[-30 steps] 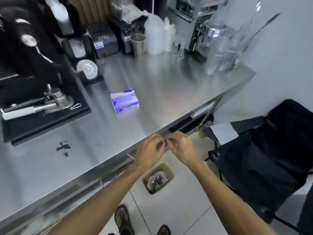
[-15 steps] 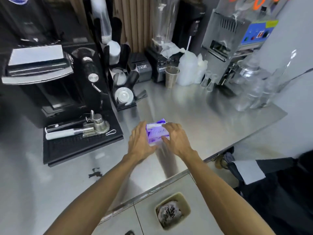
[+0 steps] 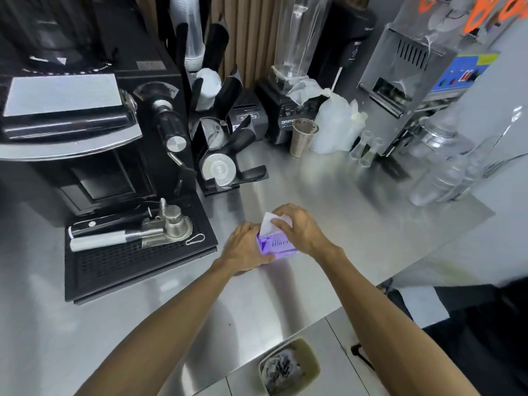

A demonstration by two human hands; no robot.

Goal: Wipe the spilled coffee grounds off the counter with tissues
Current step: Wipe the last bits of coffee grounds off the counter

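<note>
Head view: right hand (image 3: pixel 301 231) pinches tissue (image 3: pixel 268 224) above pack (image 3: pixel 277 246)

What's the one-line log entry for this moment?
step: tissue fetch | left hand: holds tissue pack on counter | right hand: pinches tissue

Bright, even light falls from above. The steel counter (image 3: pixel 328 195) shows pale glare streaks and soft shadows. The purple tissue pack (image 3: pixel 275 245) glows overexposed. Wide-angle distortion bends the edges, and the glass bottles (image 3: pixel 445 178) at right look smeared.
</note>
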